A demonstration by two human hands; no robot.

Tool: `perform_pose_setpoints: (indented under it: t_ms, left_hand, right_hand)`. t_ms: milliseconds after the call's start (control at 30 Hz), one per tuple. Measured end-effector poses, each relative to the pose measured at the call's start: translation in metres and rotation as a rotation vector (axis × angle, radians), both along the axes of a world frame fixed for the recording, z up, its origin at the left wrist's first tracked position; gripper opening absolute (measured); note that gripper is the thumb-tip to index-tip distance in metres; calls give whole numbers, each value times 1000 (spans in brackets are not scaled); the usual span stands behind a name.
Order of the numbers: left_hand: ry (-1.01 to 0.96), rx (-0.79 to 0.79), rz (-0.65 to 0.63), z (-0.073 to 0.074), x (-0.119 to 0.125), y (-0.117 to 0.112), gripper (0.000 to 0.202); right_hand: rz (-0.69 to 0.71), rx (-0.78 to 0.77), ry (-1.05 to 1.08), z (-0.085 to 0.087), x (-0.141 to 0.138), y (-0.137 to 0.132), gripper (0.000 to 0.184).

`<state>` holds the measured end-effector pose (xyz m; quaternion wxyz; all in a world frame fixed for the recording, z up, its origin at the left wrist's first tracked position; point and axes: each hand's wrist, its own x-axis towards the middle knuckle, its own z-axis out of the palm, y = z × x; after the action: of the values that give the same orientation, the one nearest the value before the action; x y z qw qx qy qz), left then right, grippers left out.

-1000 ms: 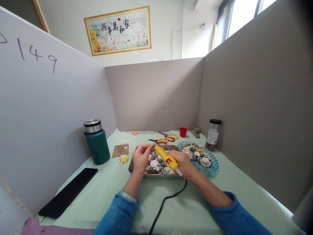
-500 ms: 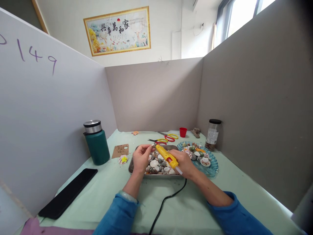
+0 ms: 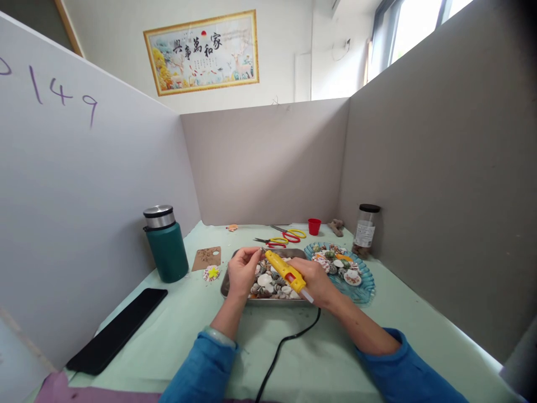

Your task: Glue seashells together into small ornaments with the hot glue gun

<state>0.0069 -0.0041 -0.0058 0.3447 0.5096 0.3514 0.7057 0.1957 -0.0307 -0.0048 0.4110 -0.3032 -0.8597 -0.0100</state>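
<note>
My right hand (image 3: 314, 275) is wrapped round a yellow hot glue gun (image 3: 281, 266), its nozzle pointing up and left. A clear glue stick (image 3: 307, 295) sticks out of the gun's back end. The fingertips of my left hand (image 3: 244, 271) are pinched together right by the nozzle; what they hold is too small to make out. Both hands are above a metal tray (image 3: 268, 303) heaped with shells (image 3: 265, 280). A black cord (image 3: 281, 342) runs from below my right hand toward the front edge.
A blue glass plate (image 3: 364, 291) of shells lies right of the tray. Behind are scissors (image 3: 289, 237) and a red cup (image 3: 314, 226). Left stand a green bottle (image 3: 170, 252), a brown card (image 3: 205, 258), a shell with a yellow star (image 3: 212, 273) and a black slab (image 3: 117, 330). A jar (image 3: 364, 232) stands right.
The glue gun has shifted very slightly to the left and down, its nozzle staying at my left fingertips. My left hand has hardly moved.
</note>
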Motion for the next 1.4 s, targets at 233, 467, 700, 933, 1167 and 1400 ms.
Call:
perform_pose_setpoints:
  t_ms: [233,467,700,933,1167,1400]
  left_hand:
    - [-24,-19,-19,2,1,-2,25]
    - [-67,-48,-37,1,-1,-1,25]
    - [-84,-97,-76,4,1,-4,28]
    - [-94,-96,-92,4,0,-4,28]
    - [-87,-85,-96,4,0,-6,26]
    - [-34,-29,-44,-4,-3,3,24]
  right_hand:
    - [-19,3,28,0,1,1,14]
    - [17,15,5,-1,1,1,10]
    - [-4,8,13,1,0,0,9]
    - [-4,12,17,-1,1,1,8]
    - [1,-3,11,1,1,0,9]
    - [-2,6,-21,1,-1,-2,11]
